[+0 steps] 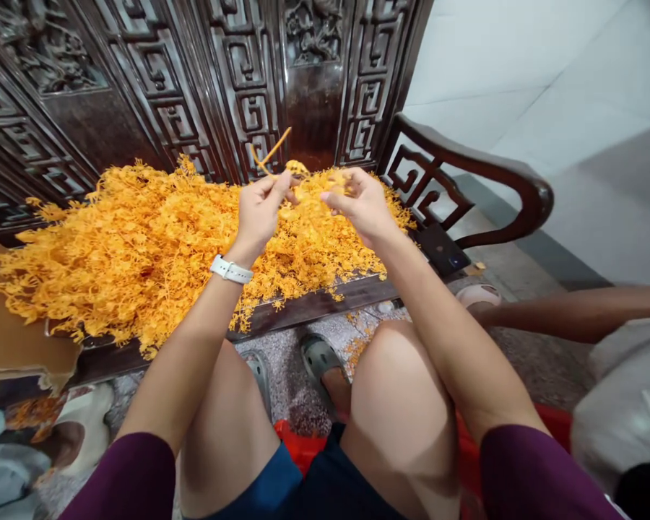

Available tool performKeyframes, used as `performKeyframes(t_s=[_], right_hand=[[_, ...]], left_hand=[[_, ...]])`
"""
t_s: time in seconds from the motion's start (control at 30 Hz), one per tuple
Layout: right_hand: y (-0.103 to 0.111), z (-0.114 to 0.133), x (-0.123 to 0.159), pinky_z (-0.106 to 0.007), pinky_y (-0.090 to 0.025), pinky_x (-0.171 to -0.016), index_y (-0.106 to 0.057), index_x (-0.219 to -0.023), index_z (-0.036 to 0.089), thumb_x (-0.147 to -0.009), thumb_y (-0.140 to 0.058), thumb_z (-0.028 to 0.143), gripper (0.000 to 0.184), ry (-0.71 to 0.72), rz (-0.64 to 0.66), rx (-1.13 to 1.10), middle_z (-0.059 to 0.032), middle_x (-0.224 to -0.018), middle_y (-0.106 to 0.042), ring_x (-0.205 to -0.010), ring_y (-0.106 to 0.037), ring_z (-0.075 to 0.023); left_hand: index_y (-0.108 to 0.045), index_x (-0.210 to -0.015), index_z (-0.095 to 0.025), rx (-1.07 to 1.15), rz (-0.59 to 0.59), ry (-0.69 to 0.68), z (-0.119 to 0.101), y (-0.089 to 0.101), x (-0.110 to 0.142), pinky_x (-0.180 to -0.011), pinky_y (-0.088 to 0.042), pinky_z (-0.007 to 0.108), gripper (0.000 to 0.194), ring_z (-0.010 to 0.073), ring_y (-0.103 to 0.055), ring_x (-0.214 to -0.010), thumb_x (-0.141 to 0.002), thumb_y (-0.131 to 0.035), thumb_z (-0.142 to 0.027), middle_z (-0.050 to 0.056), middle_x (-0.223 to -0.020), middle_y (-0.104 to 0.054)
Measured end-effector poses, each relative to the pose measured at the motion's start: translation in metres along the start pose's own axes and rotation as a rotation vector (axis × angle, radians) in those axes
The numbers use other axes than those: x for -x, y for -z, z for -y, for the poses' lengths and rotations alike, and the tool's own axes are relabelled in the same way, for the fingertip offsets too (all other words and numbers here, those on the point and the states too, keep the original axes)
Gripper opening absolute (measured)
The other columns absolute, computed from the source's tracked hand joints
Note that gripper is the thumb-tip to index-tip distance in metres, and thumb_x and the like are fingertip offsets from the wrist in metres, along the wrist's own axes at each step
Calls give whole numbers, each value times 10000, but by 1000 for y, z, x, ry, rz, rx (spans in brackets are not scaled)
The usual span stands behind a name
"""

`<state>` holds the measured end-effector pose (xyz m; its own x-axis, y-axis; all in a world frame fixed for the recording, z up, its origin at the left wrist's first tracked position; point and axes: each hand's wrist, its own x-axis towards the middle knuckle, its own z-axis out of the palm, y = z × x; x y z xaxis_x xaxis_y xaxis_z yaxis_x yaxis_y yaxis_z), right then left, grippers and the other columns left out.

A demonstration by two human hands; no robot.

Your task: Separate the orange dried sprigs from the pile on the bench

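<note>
My left hand (261, 209), with a white watch (231, 270) on the wrist, is closed in a pinch on an orange plastic sprig (274, 153) whose stem sticks up and to the right. My right hand (362, 204) is closed too, its fingers gripping the bushy end of an orange sprig piece (308, 191) between both hands. Both hands hover over a large heap of orange plastic sprigs (141, 245) that covers the seat of a dark carved wooden bench (325, 303).
The bench's carved backrest (238, 79) stands behind the heap, its armrest (466, 173) to the right. A dark phone (444, 249) lies on the seat's right end. Cardboard (16, 339) sits at left. Another person's arm (574, 312) reaches in at right. My knees and sandals are below.
</note>
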<state>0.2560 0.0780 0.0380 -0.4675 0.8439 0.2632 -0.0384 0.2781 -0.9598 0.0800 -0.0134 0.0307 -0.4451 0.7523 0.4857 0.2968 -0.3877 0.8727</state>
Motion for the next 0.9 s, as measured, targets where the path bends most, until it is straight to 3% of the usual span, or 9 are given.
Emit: performKeyframes(t_s=[0.1, 0.27, 0.37, 0.5, 0.6, 0.67, 0.77, 0.83, 0.9], right_hand=[[7, -2, 0, -331, -529, -747, -540, -979, 238, -840, -753, 235, 255, -95, -110, -156, -24, -903, -597, -822, -606, -164], [-3, 0, 3, -331, -558, -772, -526, -1057, 250, -930, -710, 542, 368, -226, 62, -322, -87, -1155, -666, -965, -661, -206], [-9, -4, -2, -336, -571, -801, -504, -1190, 278, -892, -703, 681, 539, -234, 67, -201, -102, -1300, -621, -1109, -658, -256], [-2, -9, -13, -372, -559, -879, -480, -1337, 283, -945, -562, 742, 609, -128, -189, 78, -139, -1397, -533, -1297, -572, -309], [-1, -5, -10, -371, -524, -888, -580, -1248, 261, -976, -523, 751, 564, 74, -204, 247, -123, -1281, -592, -1234, -573, -281], [-7, -2, -4, -340, -504, -821, -638, -1066, 239, -977, -541, 761, 538, 161, -13, 261, -83, -1078, -637, -1031, -605, -223], [-17, -3, 1, -314, -450, -702, -615, -800, 217, -960, -578, 782, 588, 259, 234, 256, -25, -789, -563, -760, -523, -160], [-18, -8, -3, -306, -421, -662, -583, -719, 215, -946, -611, 779, 608, 319, 196, 228, -7, -714, -514, -697, -476, -145], [-18, -15, -10, -293, -406, -635, -589, -721, 219, -956, -644, 731, 566, 311, 53, 140, 0, -701, -514, -672, -473, -137]], left_hand=[[-761, -892, -241, 117, -70, 76, 6, -3, -1, -781, -554, 337, 377, 178, -720, -843, -998, -625, -577, 52, -779, -741], [-710, -1112, -279, 281, -21, 261, 17, -17, 6, -680, -553, 318, 280, 172, -729, -793, -1006, -633, -527, 35, -814, -755], [-715, -971, -250, 294, 46, 301, 17, -24, 9, -689, -551, 323, 198, 163, -699, -714, -999, -647, -434, 17, -713, -712], [-653, -665, -214, 227, 103, 208, 15, -22, 7, -662, -498, 302, 270, 114, -580, -579, -931, -622, -180, 0, -586, -617], [-556, -540, -207, 235, 127, 181, 16, -18, 7, -617, -444, 297, 370, 96, -506, -543, -896, -619, -130, -8, -557, -545], [-503, -513, -207, 249, 160, 176, 16, -16, 8, -588, -404, 298, 430, 89, -447, -517, -910, -667, -191, -22, -530, -485], [-576, -557, -203, 230, 197, 192, 13, -13, 10, -547, -330, 297, 410, 82, -380, -494, -911, -749, -315, -38, -514, -448], [-664, -612, -193, 190, 197, 204, 9, -11, 10, -540, -274, 297, 352, 80, -349, -488, -909, -769, -349, -45, -502, -431], [-708, -641, -183, 157, 225, 206, 5, -11, 10, -547, -239, 300, 323, 78, -320, -489, -924, -751, -334, -48, -491, -415]])
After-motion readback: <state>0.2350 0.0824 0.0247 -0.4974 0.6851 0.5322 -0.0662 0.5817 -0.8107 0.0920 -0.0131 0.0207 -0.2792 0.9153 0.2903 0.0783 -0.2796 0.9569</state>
